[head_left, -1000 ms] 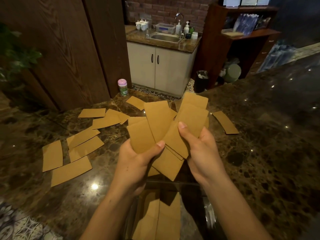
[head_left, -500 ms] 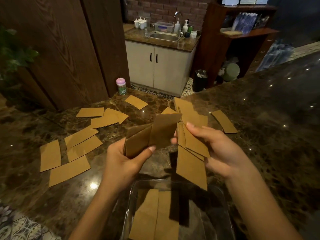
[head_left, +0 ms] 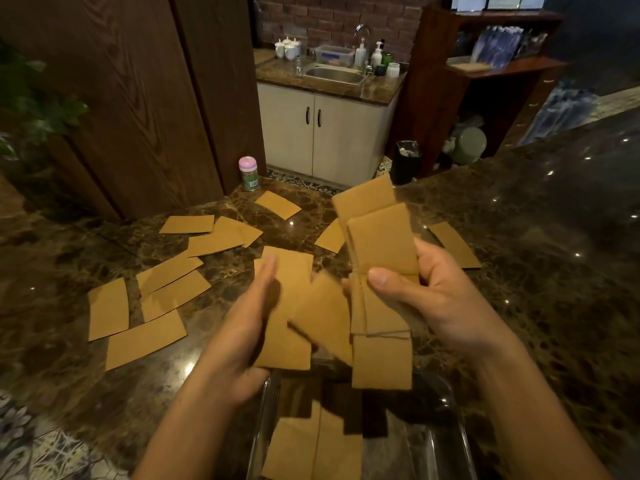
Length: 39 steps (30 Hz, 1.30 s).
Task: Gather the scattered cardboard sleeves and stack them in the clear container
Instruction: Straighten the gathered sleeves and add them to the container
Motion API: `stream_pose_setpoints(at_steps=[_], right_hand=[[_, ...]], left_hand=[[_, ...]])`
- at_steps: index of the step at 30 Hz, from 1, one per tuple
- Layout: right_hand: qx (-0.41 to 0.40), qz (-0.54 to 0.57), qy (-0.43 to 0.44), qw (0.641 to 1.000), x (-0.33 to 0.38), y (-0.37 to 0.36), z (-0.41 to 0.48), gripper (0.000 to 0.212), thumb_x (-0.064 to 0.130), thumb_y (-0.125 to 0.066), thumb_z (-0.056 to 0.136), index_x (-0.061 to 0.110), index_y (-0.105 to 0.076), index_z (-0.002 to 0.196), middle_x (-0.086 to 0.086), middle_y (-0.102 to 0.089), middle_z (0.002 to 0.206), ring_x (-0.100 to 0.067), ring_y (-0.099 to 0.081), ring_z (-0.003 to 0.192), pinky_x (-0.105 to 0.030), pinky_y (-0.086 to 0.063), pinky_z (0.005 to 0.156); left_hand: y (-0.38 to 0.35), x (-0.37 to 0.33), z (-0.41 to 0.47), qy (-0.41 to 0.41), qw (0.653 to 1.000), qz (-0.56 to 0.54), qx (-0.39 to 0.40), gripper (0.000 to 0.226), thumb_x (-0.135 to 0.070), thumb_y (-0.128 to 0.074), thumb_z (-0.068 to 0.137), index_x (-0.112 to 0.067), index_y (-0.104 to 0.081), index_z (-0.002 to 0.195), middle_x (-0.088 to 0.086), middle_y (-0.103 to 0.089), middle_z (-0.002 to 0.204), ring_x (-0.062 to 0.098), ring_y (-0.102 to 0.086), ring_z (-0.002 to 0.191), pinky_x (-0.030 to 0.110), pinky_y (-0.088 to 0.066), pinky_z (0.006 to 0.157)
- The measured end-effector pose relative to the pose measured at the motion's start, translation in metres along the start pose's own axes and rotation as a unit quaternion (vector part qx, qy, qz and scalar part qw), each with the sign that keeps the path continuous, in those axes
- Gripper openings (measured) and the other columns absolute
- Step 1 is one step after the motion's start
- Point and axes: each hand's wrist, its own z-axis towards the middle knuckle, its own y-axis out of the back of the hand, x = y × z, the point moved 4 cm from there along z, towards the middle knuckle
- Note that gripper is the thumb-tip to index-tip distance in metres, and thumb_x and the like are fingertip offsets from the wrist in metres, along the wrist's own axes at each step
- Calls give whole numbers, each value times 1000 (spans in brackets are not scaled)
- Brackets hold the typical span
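Cardboard sleeves: some already flat in the clear container, the rest in hand or loose.
Above the container, the left hand grips the left bundle, now upright, no longer fanned sideways; the right hand pinches the right bundle, now raised higher. Hands apart. Loose sleeves lie unmoved on the counter; pink-lidded jar at its far edge.

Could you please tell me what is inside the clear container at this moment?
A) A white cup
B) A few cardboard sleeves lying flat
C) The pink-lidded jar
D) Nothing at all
B: brown cardboard sleeves lie flat on the bottom of the clear container, and nothing else shows inside it.
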Motion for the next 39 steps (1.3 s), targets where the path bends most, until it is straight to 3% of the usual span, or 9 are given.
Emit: stream_pose_setpoints(at_steps=[5,12,16,23,26,28,32,35,39], right_hand=[[-28,15,-20,999,-7,-11,3,33,30,-67,94,16,-63,123,-3,-76,106,-19,-75,98,-32,-61,80],[-100,141,-76,982,-24,-11,1,35,23,-66,95,19,-62,130,2,-78,104,-15,-77,94,-29,-62,76],[-159,143,-63,975,-33,-34,2,42,27,-67,94,22,-59,135,-1,-76,120,-19,-73,112,-43,-59,97],[-264,287,-83,917,-39,-15,0,31,19,-63,98,25,-62,128,3,-78,107,-15,-77,98,-30,-63,75],[-307,285,-88,904,-36,12,-8,27,21,-63,100,26,-62,126,-1,-76,114,-18,-75,102,-36,-61,80],[-335,285,-82,894,-33,27,-13,29,20,-60,102,21,-61,130,-4,-73,118,-22,-71,108,-40,-59,86],[-342,292,-88,889,-35,36,-23,32,17,-58,103,16,-59,135,-6,-72,121,-25,-69,114,-40,-59,90],[-333,296,-98,890,-41,34,-29,32,16,-60,101,18,-61,133,-12,-70,130,-29,-68,118,-43,-59,93],[-319,294,-98,896,-46,31,-32,30,16,-61,100,17,-63,130,-18,-69,131,-31,-70,115,-50,-57,100]], left_hand=[[-12,9,-4,-66,997,25,12,37,-6,-74,75,-8,-61,110,12,-76,87,22,-74,73,31,-60,60],[-7,16,4,-83,994,68,-14,37,-33,-70,82,-19,-61,115,13,-75,103,26,-70,82,39,-60,75],[-22,20,7,-126,986,106,24,31,-12,-71,87,-18,-63,116,0,-77,98,20,-74,92,34,-61,76],[-13,27,-6,-127,958,250,60,19,-16,-75,84,-30,-68,95,0,-72,89,14,-71,80,28,-58,69],[-9,47,-21,-66,889,446,73,20,-36,-74,87,-51,-66,97,-15,-72,90,0,-68,83,28,-58,77],[-17,68,-31,-18,775,621,120,24,-49,-68,86,-54,-60,108,-21,-68,112,-4,-61,106,27,-46,102],[-36,106,-35,87,584,777,216,35,-38,-60,93,-26,-63,126,2,-40,145,30,-51,129,46,-30,111],[-31,135,-31,127,516,816,228,40,-20,-50,100,-9,-49,138,17,-23,155,45,-49,125,50,-41,103],[-27,154,-32,104,510,831,197,44,-24,-40,98,-17,-37,141,5,-50,132,30,-57,109,38,-39,84]])
